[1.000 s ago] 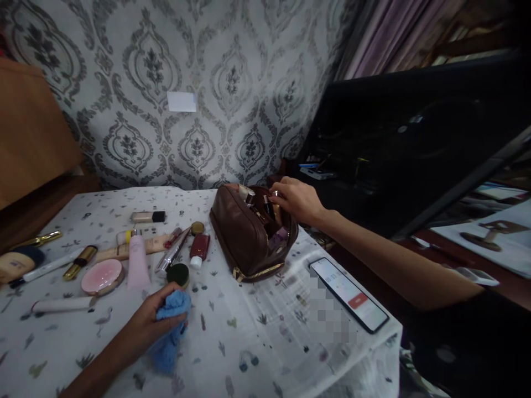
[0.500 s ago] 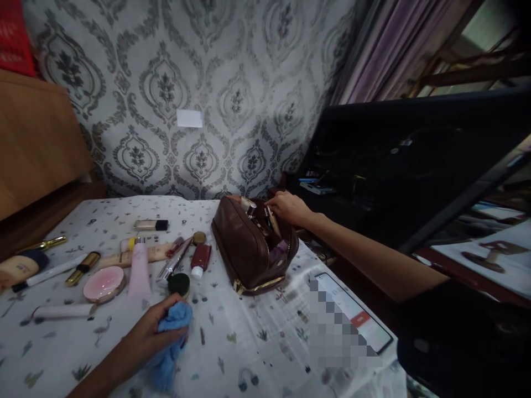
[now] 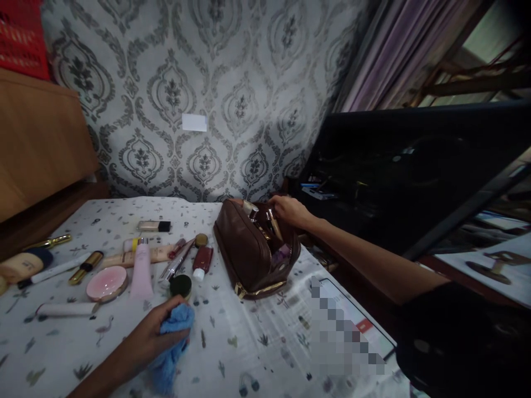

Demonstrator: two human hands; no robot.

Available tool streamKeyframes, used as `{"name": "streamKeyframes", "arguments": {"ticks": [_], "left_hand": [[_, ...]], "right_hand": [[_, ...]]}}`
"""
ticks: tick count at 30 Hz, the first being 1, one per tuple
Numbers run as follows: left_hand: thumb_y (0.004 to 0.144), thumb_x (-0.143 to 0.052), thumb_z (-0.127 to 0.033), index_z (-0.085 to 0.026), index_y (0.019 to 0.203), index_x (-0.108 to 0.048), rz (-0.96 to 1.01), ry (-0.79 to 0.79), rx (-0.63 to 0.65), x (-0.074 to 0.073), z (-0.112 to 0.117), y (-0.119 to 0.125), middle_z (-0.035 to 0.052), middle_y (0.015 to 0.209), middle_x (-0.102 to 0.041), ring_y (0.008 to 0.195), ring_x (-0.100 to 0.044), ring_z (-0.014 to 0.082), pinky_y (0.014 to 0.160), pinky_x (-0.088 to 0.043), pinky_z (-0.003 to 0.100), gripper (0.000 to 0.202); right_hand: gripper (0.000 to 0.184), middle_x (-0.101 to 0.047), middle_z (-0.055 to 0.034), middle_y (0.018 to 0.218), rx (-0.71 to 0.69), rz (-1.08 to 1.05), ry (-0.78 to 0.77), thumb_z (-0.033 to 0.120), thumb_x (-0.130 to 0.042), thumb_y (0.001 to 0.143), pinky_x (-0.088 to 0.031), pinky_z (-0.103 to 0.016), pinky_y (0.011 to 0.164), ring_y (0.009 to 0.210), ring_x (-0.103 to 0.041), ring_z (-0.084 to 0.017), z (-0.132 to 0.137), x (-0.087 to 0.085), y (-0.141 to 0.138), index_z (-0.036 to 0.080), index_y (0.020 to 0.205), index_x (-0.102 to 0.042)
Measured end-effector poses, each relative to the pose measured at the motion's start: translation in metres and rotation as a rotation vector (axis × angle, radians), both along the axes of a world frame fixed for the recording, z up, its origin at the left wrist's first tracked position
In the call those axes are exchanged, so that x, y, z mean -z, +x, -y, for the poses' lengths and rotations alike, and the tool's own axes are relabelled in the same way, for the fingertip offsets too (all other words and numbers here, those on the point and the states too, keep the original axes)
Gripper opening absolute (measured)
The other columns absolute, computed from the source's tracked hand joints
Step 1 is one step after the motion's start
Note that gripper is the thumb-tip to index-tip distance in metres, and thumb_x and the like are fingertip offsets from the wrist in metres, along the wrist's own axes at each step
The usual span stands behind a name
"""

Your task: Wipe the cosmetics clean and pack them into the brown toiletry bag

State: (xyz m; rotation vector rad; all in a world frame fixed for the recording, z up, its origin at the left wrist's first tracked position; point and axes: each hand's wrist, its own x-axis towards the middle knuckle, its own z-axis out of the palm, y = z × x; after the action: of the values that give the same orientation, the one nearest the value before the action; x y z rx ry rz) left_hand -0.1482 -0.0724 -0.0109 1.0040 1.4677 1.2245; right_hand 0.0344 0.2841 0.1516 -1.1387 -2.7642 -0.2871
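The right hand's (image 3: 292, 211) fingertips vanish inside the brown pouch (image 3: 244, 254). Pixelation blurs the phone (image 3: 367, 326) below its forearm. The gripping left hand (image 3: 151, 334) half-covers the blue cloth (image 3: 179, 321).

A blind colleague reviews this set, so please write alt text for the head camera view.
A person's right hand reaches into the open top of a brown pouch on a patterned tablecloth, while the left hand clutches a blue cloth nearer the camera. Tubes and a pink compact lie left of the pouch; a phone lies right of it.
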Motion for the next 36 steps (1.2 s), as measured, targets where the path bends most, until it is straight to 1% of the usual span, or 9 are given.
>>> {"name": "streamKeyframes", "arguments": {"ticks": [2, 6, 10, 15, 19, 23, 27, 31, 36], "left_hand": [[0.068, -0.077, -0.042, -0.021, 0.09, -0.059, 0.005, -0.016, -0.017, 0.005, 0.0, -0.001, -0.0034, 0.07, -0.056, 0.065, -0.054, 0.0148, 0.061, -0.046, 0.023, 0.036], [0.069, -0.076, -0.046, -0.02, 0.096, -0.058, 0.022, -0.036, -0.04, 0.009, 0.0, -0.001, -0.0037, 0.071, -0.055, 0.066, -0.056, 0.0153, 0.063, -0.047, 0.024, 0.041], [0.072, -0.075, -0.043, -0.02, 0.092, -0.058, 0.014, -0.011, 0.01, 0.0, 0.001, 0.001, -0.0039, 0.071, -0.053, 0.066, -0.054, 0.0142, 0.062, -0.045, 0.023, 0.035], [0.073, -0.074, -0.037, -0.02, 0.091, -0.058, 0.01, -0.026, 0.033, -0.007, 0.002, 0.002, -0.0039, 0.072, -0.053, 0.069, -0.054, 0.0147, 0.064, -0.044, 0.022, 0.029], [0.075, -0.072, -0.039, -0.02, 0.092, -0.058, 0.022, -0.041, 0.055, -0.007, 0.001, 0.001, -0.0032, 0.072, -0.053, 0.07, -0.054, 0.0158, 0.064, -0.044, 0.024, 0.03], [0.072, -0.074, -0.044, -0.019, 0.087, -0.055, -0.026, -0.052, 0.079, -0.009, 0.0, 0.001, -0.0035, 0.072, -0.05, 0.07, -0.051, 0.0152, 0.065, -0.043, 0.024, 0.035], [0.077, -0.069, -0.048, -0.019, 0.092, -0.053, -0.053, -0.054, 0.095, -0.009, 0.0, -0.001, -0.003, 0.075, -0.05, 0.073, -0.052, 0.016, 0.067, -0.044, 0.025, 0.036], [0.076, -0.07, -0.048, -0.019, 0.094, -0.054, -0.055, -0.068, 0.082, -0.007, 0.002, -0.002, -0.0031, 0.077, -0.047, 0.075, -0.051, 0.0165, 0.068, -0.044, 0.026, 0.037], [0.078, -0.067, -0.047, -0.019, 0.095, -0.054, -0.069, -0.076, 0.12, -0.011, 0.004, -0.001, -0.0034, 0.078, -0.046, 0.076, -0.049, 0.0158, 0.069, -0.043, 0.025, 0.035]], "right_hand": [[0.039, -0.069, -0.0134, 0.118, -0.002, -0.016, 0.009, 0.014, -0.036, 0.096, -0.047, -0.028, 0.087, 0.105, -0.065, -0.022, -0.001, 0.002, 0.002, 0.016, 0.125, -0.062], [0.032, -0.068, -0.012, 0.117, -0.045, -0.011, -0.001, 0.016, -0.04, 0.097, -0.045, -0.026, 0.089, 0.106, -0.063, -0.019, -0.002, 0.005, 0.003, 0.017, 0.117, -0.065], [0.031, -0.065, -0.0109, 0.121, -0.07, 0.02, -0.024, 0.02, -0.05, 0.093, -0.045, -0.028, 0.09, 0.108, -0.062, -0.021, 0.0, 0.006, 0.001, 0.019, 0.121, -0.064], [0.042, -0.066, -0.0068, 0.126, -0.072, 0.072, -0.045, 0.011, -0.051, 0.088, -0.045, -0.025, 0.09, 0.113, -0.061, -0.019, 0.003, 0.004, 0.001, 0.021, 0.128, -0.058], [0.04, -0.067, -0.0074, 0.121, -0.017, 0.092, -0.003, 0.014, -0.052, 0.088, -0.046, -0.026, 0.083, 0.105, -0.063, -0.02, 0.011, 0.0, 0.001, 0.021, 0.127, -0.057], [0.027, -0.061, -0.0131, 0.12, 0.066, 0.096, 0.096, 0.028, -0.051, 0.092, -0.047, -0.03, 0.075, 0.104, -0.06, -0.024, 0.024, -0.002, 0.0, 0.019, 0.114, -0.064], [0.028, -0.059, -0.0175, 0.12, 0.071, 0.157, 0.174, 0.033, -0.051, 0.094, -0.045, -0.036, 0.085, 0.113, -0.053, -0.029, 0.036, 0.001, -0.003, 0.015, 0.095, -0.072], [0.024, -0.059, -0.0179, 0.122, 0.068, 0.205, 0.215, 0.029, -0.059, 0.089, -0.04, -0.04, 0.094, 0.117, -0.048, -0.031, 0.04, 0.007, -0.009, 0.013, 0.099, -0.073], [0.027, -0.062, -0.018, 0.118, 0.159, 0.203, 0.202, 0.03, -0.062, 0.087, -0.04, -0.038, 0.09, 0.113, -0.049, -0.031, 0.036, 0.009, -0.015, 0.013, 0.104, -0.073]]}}
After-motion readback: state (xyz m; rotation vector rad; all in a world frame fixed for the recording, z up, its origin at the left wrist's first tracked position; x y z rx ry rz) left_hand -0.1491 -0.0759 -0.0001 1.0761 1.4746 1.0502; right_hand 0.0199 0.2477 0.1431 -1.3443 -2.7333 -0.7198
